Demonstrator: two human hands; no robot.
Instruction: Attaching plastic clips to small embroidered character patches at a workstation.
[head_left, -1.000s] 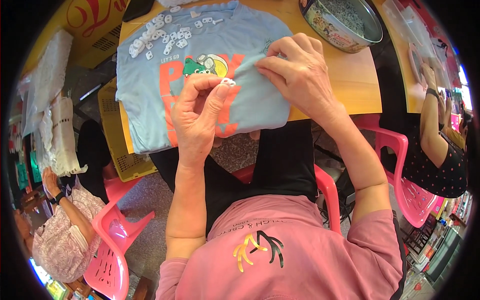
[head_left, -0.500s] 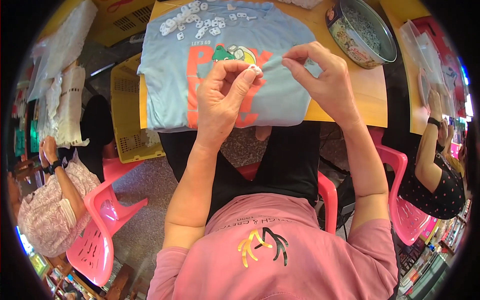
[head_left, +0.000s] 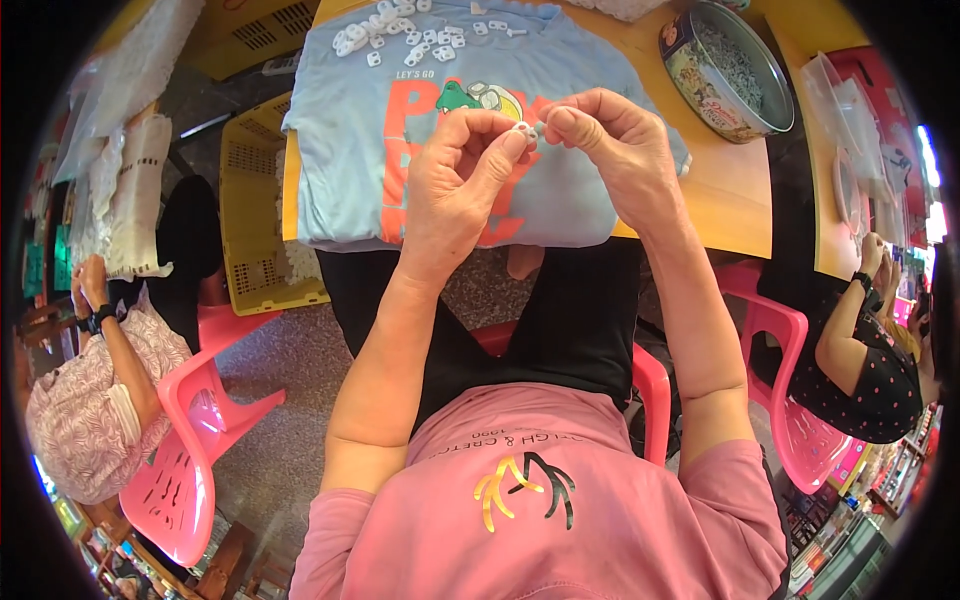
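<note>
Pinched between the thumb and forefinger of my left hand (head_left: 450, 190) is a small white plastic piece (head_left: 524, 132) with holes in it. Close against its right side, my right hand (head_left: 625, 155) has its thumb and forefinger closed on a tiny grey part (head_left: 540, 129), too small to name. Both hands hover over a light blue T-shirt (head_left: 340, 180) spread on the yellow table (head_left: 730, 200). Several more white plastic pieces (head_left: 440, 42) lie loose on the far part of the shirt.
A round printed tin (head_left: 690, 90) holding many small grey metal parts (head_left: 735, 70) stands at the far right. On the left is a yellow crate (head_left: 250, 200). Pink chairs (head_left: 185, 470) and co-workers sit at both sides, one in a patterned top (head_left: 110, 400).
My right hand has moved left, bringing its fingertips up to the white piece. My left hand has shifted slightly right with that piece still pinched.
</note>
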